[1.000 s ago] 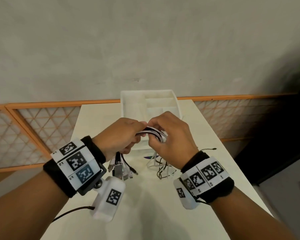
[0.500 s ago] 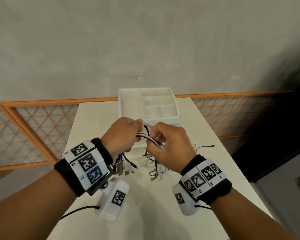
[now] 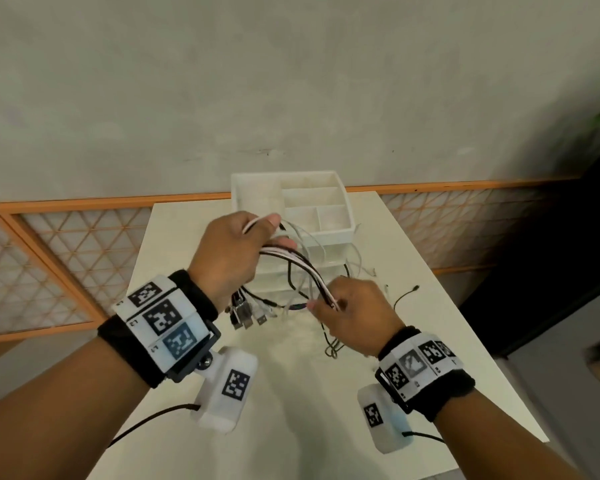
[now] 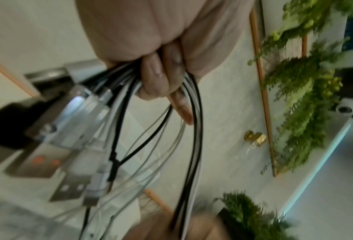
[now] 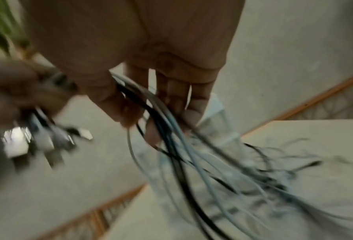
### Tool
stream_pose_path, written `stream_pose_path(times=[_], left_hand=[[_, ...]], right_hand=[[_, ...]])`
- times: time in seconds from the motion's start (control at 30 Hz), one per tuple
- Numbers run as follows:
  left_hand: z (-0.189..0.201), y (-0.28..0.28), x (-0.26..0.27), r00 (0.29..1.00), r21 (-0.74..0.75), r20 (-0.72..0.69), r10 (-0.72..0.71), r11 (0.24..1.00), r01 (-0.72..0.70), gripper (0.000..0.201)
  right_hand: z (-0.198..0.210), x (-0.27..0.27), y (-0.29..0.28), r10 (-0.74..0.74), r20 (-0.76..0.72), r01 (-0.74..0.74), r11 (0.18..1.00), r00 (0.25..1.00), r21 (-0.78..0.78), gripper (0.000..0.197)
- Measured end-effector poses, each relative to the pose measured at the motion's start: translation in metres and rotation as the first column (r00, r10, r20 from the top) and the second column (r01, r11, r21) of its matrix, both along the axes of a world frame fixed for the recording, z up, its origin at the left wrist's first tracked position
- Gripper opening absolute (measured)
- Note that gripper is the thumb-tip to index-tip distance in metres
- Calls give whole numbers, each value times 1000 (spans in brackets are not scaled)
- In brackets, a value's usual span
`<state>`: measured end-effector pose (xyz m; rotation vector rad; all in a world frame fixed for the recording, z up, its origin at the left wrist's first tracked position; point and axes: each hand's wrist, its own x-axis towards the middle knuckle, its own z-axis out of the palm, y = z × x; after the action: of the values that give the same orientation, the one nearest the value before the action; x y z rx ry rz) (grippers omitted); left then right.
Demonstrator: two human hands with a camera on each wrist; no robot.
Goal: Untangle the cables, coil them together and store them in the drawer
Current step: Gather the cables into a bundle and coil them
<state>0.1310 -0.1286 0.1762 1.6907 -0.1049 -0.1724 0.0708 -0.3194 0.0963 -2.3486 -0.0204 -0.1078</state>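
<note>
A bundle of black and white cables [image 3: 300, 268] runs between my two hands above the table. My left hand [image 3: 243, 251] grips the bundle near its plug ends, fingers curled round it [image 4: 161, 78]; several USB plugs [image 3: 246, 311] dangle below that fist. My right hand [image 3: 347, 306], lower and to the right, holds the same strands [image 5: 161, 116] between thumb and fingers. Loose cable ends [image 3: 333, 344] trail onto the table under the right hand. The white drawer unit [image 3: 243, 202], with a divided tray on top, stands behind the hands; the hands hide its drawer fronts.
The cream table [image 3: 291, 427] stretches toward me, its right edge near my right wrist. A thin black cable end [image 3: 407, 294] lies on the table at right. Behind are a grey wall and an orange lattice railing [image 3: 66, 244]. The right wrist view is motion-blurred.
My hands have drawn apart: the left rose toward the tray, the right dropped down and right along the bundle, so a longer stretch of cables now shows between them.
</note>
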Motion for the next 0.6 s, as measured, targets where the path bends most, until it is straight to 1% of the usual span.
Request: stream_pose_path(times=[0.03, 0.07, 0.1, 0.13, 0.17, 0.2, 0.23, 0.27, 0.3, 0.33, 0.37, 0.4, 0.43, 0.47, 0.5, 0.53, 0.57, 0.6], left_hand=[[5, 2, 2, 1000, -83, -4, 0, 997, 0, 31], [11, 4, 3, 1000, -151, -9, -6, 989, 5, 31], [15, 6, 5, 1000, -192, -7, -9, 981, 7, 33], [17, 7, 8, 1000, -203, 1, -4, 979, 4, 34], [16, 7, 9, 1000, -186, 13, 5, 983, -2, 35], [13, 8, 10, 1000, -148, 26, 14, 989, -11, 37], [10, 7, 10, 999, -94, 39, 30, 995, -27, 39], [5, 7, 10, 997, -40, 49, 56, 998, -54, 41], [1, 6, 9, 995, -1, 51, 83, 997, -83, 41], [-3, 6, 8, 993, 13, 46, 108, 994, -109, 41], [-5, 6, 8, 991, 10, 41, 127, 992, -127, 40], [-6, 5, 8, 991, -3, 36, 133, 991, -133, 39], [-5, 5, 7, 992, -19, 31, 125, 992, -125, 37], [-4, 4, 7, 994, -30, 23, 111, 993, -110, 34], [-2, 3, 6, 995, -36, 7, 95, 995, -94, 29], [0, 1, 5, 997, -37, -14, 77, 996, -78, 25], [1, -2, 2, 998, -33, -33, 58, 998, -59, 24], [2, -5, 0, 998, -26, -43, 37, 999, -38, 24]], right_hand=[[-14, 0, -8, -5, -144, -15, 990, 990, -140, 32], [-28, -1, -17, -31, -291, -47, 965, 956, -258, 39], [-42, -2, -27, -80, -410, -68, 940, 909, -335, 43], [-52, -3, -37, -137, -478, -59, 926, 868, -372, 41], [-55, -2, -46, -198, -484, -4, 924, 852, -384, 37], [-55, 0, -55, -270, -441, 100, 924, 856, -370, 32], [-51, 2, -64, -363, -363, 247, 912, 858, -329, 26], [-44, 6, -75, -467, -262, 406, 877, 844, -257, 24], [-36, 8, -82, -555, -172, 527, 830, 814, -182, 27], [-30, 9, -86, -588, -131, 569, 808, 798, -153, 33], [-25, 8, -88, -558, -157, 528, 826, 815, -195, 36], [-22, 6, -86, -475, -238, 391, 860, 847, -327, 40], [-20, 2, -81, -388, -358, 208, 870, 849, -448, 47], [-17, -2, -75, -320, -437, 59, 856, 840, -514, 60], [-12, -4, -67, -229, -461, -35, 868, 857, -496, 75], [-3, -5, -59, -117, -418, -65, 916, 901, -397, 88], [7, -3, -48, -19, -294, -55, 969, 956, -241, 98], [16, -1, -34, 36, -132, -47, 995, 991, -83, 104]])
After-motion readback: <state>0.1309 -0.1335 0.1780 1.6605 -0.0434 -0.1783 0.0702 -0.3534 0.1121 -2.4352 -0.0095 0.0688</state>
